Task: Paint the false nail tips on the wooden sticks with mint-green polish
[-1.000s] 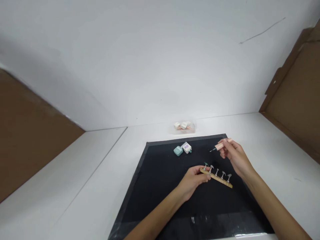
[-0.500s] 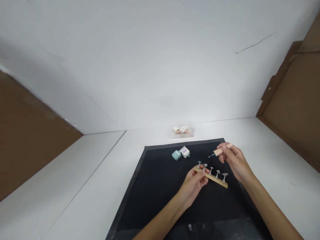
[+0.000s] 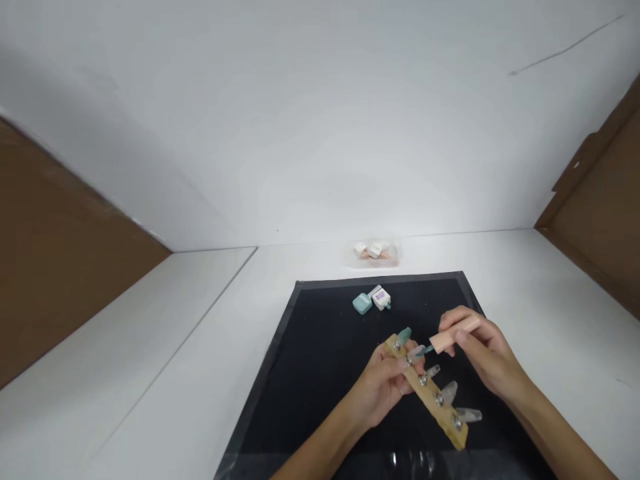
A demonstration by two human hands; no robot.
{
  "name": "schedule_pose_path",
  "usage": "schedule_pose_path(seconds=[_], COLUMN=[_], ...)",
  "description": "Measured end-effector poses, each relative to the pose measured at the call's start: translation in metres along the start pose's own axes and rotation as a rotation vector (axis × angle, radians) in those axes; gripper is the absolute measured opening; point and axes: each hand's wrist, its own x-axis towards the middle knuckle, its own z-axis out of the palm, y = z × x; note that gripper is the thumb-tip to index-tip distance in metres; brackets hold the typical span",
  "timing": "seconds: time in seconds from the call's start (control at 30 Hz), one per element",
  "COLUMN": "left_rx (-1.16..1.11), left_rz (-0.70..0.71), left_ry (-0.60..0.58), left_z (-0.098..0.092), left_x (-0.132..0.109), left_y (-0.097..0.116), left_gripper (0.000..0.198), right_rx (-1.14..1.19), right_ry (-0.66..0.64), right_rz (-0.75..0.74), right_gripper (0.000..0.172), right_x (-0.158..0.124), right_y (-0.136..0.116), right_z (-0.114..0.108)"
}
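My left hand (image 3: 383, 387) is closed around the upper end of a wooden nail display stand (image 3: 430, 395), which slants down to the right. Several false nails stick out from it on small metal posts. The topmost false nail (image 3: 405, 335) is green; the lower ones look clear. Between the fingertips of my right hand (image 3: 483, 350) is a peach-handled nail polish brush (image 3: 453, 335). Its green-coated tip touches the second false nail (image 3: 416, 354), where some green shows. Beyond my hands lie a teal bottle (image 3: 363, 303) and a white bottle (image 3: 381, 299) with green at its neck.
A black mat (image 3: 310, 347) lies under my hands on the white table (image 3: 200, 373). Behind it a clear plastic box (image 3: 387, 260) holds white-and-peach items. Brown cardboard panels (image 3: 65, 260) stand at both sides, with a white wall (image 3: 320, 133) at the back.
My left hand has tilted the stand, so its nails now point right and its far end hangs lower. My right hand has brought the brush down onto the second nail.
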Motion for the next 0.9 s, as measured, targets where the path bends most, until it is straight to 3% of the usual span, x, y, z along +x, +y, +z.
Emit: schedule_pose_path(seconds=[0.23,0.6,0.77,0.9], left_rx=[-0.001,0.067,0.093,0.100], left_rz=[-0.035,-0.016,0.002,0.007], left_ry=[-0.040,-0.055,-0.055,-0.046], left_z=[-0.010,-0.004,-0.005,-0.005], left_x=[0.000,0.002,0.001,0.000], left_y=[0.001,0.005,0.005,0.005], left_gripper=[0.030,0.034,0.033,0.032], right_rx=[-0.002,-0.164,-0.011,0.095], right_ry=[-0.074,-0.129,-0.068,-0.178], right_rz=[-0.037,-0.213,-0.192,-0.119], right_gripper=[0.019,0.010,0.017,0.020], right_x=[0.002,0.004,0.004,0.004], right_y=[0.002,-0.010,-0.003,-0.004], right_z=[0.004,0.003,-0.004,-0.005])
